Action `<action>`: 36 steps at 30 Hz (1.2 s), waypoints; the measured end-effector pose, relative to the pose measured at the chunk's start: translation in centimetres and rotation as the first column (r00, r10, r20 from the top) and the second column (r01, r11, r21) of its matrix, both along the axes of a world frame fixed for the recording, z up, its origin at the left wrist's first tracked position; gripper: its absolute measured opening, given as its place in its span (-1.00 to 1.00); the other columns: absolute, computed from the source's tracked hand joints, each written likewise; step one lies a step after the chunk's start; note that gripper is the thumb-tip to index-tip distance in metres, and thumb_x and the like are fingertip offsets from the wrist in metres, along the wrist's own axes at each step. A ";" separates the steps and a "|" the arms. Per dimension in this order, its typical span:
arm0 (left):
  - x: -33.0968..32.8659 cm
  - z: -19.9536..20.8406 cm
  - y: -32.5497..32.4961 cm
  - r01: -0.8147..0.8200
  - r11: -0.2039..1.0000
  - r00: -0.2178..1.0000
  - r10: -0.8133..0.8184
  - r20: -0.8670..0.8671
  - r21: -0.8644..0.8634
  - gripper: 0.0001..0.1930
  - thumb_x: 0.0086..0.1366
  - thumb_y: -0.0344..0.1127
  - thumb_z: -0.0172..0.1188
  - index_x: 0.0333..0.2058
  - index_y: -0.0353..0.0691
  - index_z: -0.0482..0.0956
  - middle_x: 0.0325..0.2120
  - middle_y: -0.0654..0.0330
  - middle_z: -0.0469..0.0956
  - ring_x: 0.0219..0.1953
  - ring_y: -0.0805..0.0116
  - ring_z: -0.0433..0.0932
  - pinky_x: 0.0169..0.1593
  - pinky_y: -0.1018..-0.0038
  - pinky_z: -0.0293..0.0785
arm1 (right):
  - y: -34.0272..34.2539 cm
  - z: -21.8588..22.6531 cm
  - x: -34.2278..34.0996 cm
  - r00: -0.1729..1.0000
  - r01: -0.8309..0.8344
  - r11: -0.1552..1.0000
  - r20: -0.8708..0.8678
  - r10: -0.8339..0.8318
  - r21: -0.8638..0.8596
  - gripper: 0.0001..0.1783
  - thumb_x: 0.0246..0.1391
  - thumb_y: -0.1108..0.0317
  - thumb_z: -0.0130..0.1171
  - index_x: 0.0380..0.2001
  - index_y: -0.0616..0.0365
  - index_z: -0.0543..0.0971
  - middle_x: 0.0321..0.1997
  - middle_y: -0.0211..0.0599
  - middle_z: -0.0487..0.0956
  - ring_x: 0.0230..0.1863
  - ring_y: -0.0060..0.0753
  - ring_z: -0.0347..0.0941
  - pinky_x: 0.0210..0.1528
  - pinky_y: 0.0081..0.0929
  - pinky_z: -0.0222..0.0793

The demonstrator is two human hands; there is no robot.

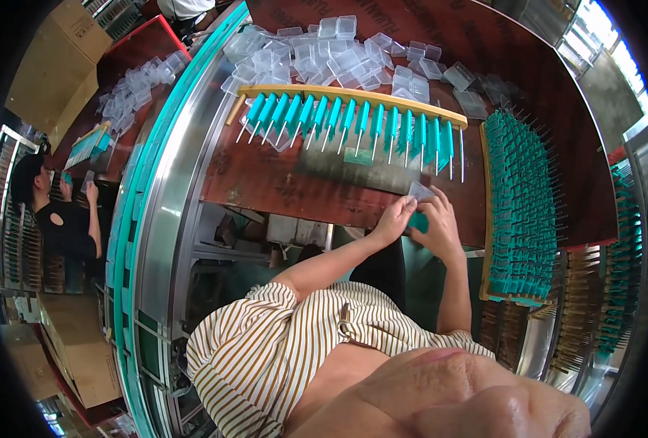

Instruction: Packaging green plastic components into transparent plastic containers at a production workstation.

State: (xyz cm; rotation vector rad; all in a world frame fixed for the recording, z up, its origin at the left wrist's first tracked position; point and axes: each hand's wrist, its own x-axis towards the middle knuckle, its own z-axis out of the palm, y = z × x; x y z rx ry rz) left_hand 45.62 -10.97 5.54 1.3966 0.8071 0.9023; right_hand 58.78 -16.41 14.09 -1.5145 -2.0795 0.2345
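Pinching at a small clear plastic piece (420, 191), the left hand (395, 221) and the right hand (439, 220) meet over the near edge of the dark red worktop (294, 193). The left hand is nearly closed, its thumb and fingertips gathered at the clear piece. The right hand is part-curled, its fingertips at the same piece from the other side. A teal piece (419, 221) shows just below the clear one, in the hollow of the right hand; it is partly covered, and which fingers bear on it I cannot tell.

Ahead of both hands and reaching off to their left lies a wooden rack (353, 95), with a row of teal parts along it and thin metal pins pointing back toward the hands. Beyond that rack, farther from the hands, clear plastic boxes (331, 58) are heaped loosely, some lying across others. Just to the right of the right hand, apart from it, stands a block of densely packed teal parts (521, 208) with pins sticking out.

Well to the left of the left hand, a metal-sided conveyor (174, 197) runs past the worktop. On its far side, a co-worker in black (68, 219) has both hands raised near another small rack (88, 148).
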 end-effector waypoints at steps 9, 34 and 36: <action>-1.3 -1.0 -0.8 0.025 0.947 0.929 0.096 0.358 -0.319 -0.68 0.34 -0.16 -0.15 -0.10 -0.25 0.41 -0.25 0.28 0.44 -0.14 0.53 0.36 -0.03 0.53 0.25 | 0.3 -4.6 -1.8 0.969 -0.058 0.998 -0.243 0.046 -0.040 -0.44 -0.13 0.24 0.17 -0.03 0.16 0.31 0.01 -0.10 0.28 0.18 -0.01 0.08 0.17 -0.21 -0.04; -11.9 4.5 -6.9 -0.269 0.869 0.874 0.401 0.274 -0.416 -0.46 0.29 0.09 -0.18 -0.02 -0.29 0.30 -0.22 0.22 0.43 -0.22 0.36 0.43 -0.10 0.36 0.36 | -0.2 -2.3 -9.7 0.863 -0.313 0.944 -0.383 0.329 0.105 -0.56 -0.26 0.59 0.17 -0.18 0.23 0.43 -0.27 -0.18 0.41 -0.19 -0.15 0.37 -0.16 -0.47 0.29; -12.0 4.7 -7.2 -0.535 0.827 0.845 0.525 0.100 0.175 -0.52 0.27 -0.02 -0.05 0.02 -0.25 0.26 -0.19 0.22 0.41 -0.23 0.42 0.44 -0.16 0.42 0.42 | -0.1 -1.8 -10.7 0.831 -0.350 0.936 -0.451 0.325 0.029 -0.60 -0.26 0.59 0.17 -0.21 0.25 0.44 -0.29 -0.17 0.43 -0.20 -0.16 0.38 -0.18 -0.45 0.30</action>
